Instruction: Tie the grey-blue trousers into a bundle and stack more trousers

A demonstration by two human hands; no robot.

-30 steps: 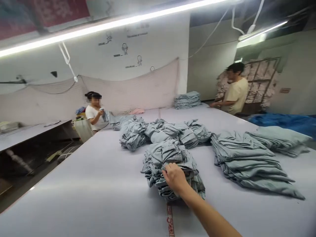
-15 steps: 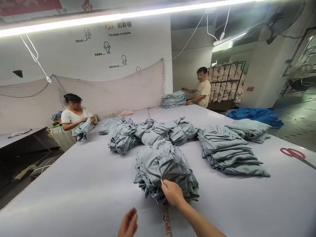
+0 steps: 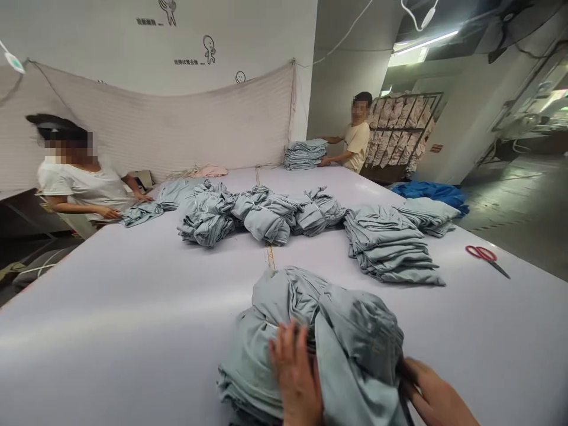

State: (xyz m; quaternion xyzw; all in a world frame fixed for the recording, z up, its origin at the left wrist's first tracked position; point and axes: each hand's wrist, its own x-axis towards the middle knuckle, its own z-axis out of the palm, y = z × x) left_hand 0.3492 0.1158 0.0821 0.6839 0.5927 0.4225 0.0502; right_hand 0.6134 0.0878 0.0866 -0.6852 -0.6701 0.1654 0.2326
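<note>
A bundle of grey-blue garments point(image 3: 310, 331) lies on the white table point(image 3: 133, 307) right in front of me. My left hand point(image 3: 295, 376) presses flat on top of the bundle, fingers spread into its folds. My right hand point(image 3: 432, 393) grips the bundle's right side at its lower edge. The bundle looks rumpled and tied, and its near end runs off the bottom of the view.
More grey-blue bundles point(image 3: 248, 213) lie mid-table, with flat folded stacks point(image 3: 390, 242) to the right. Red scissors point(image 3: 486, 257) rest near the right edge. One person point(image 3: 75, 177) handles cloth at the left side, another point(image 3: 355, 139) stands by a far stack point(image 3: 304, 154).
The bundle has been dragged toward me across the table. My left hand came up onto it, and my right hand shifted to its right side. The view tilted down.
</note>
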